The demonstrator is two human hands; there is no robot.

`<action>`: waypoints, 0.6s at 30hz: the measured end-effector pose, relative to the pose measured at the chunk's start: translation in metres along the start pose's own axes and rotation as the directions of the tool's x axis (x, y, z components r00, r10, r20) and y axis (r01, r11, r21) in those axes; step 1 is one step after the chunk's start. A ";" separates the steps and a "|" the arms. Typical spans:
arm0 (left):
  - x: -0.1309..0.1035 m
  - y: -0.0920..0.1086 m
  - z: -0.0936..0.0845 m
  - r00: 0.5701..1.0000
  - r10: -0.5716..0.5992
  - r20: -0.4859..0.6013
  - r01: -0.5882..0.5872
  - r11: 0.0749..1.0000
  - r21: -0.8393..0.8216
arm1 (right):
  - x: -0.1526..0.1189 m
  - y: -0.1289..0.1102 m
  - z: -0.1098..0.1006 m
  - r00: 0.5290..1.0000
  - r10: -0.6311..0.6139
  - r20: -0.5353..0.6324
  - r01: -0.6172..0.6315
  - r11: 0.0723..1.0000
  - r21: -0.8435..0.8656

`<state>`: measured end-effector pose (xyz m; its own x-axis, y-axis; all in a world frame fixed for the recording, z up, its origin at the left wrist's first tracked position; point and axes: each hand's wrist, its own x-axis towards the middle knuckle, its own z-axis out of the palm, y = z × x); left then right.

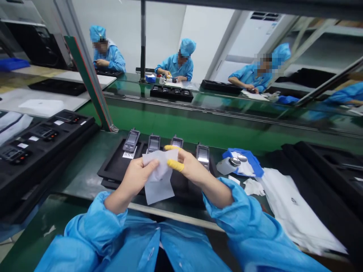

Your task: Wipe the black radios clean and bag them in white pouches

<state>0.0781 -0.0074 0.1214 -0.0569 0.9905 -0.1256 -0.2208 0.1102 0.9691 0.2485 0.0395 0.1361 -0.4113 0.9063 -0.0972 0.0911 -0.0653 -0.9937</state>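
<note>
A thin white wipe (159, 190) is held up in front of me, its lower part hanging down. My left hand (136, 175) pinches it with the thumb on top. Yellow finger cots cover the thumb and a finger of my right hand (190, 164), which grips the wipe's right side. Whether something lies inside the folds cannot be made out. Behind the hands, a black foam tray (113, 166) carries several handheld devices with screens, among them one at the left (132, 140), another beside it (154, 143) and one at the right (203, 155).
Right of the tray are a white pump bottle (226, 166), a blue bin (256, 170), crumpled wipes (254, 187) and stacked white bags (295, 207). Foam trays with devices (42, 132) line the left; more black trays (337, 162) stand right. Several co-workers in blue sit across the bench.
</note>
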 end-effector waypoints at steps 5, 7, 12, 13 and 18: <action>-0.001 -0.006 -0.031 0.976 0.081 -0.203 -0.061 0.993 0.104 | 0.011 0.008 0.038 0.999 0.027 0.039 -0.030 0.997 0.071; -0.003 -0.013 -0.046 0.975 0.048 -0.215 -0.034 0.997 0.070 | 0.015 0.012 0.052 0.999 0.024 0.035 -0.027 0.996 0.086; -0.011 -0.023 -0.077 0.969 -0.066 -0.240 0.054 0.997 -0.056 | 0.051 0.010 0.072 0.993 0.032 0.115 -0.012 0.986 -0.166; -0.013 -0.022 -0.083 0.957 -0.077 -0.279 0.061 0.996 -0.064 | 0.067 0.006 0.073 0.997 0.008 0.083 0.018 0.954 -0.298; -0.016 -0.015 -0.100 0.936 -0.082 -0.343 0.072 0.997 -0.041 | 0.171 -0.011 0.070 0.993 -0.088 -0.078 0.016 0.759 -0.651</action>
<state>-0.0151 -0.0328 0.0876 -0.3689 0.8896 -0.2693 -0.2644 0.1773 0.9480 0.1138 0.1655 0.1260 -0.3458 0.9383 -0.0047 0.6526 0.2368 -0.7197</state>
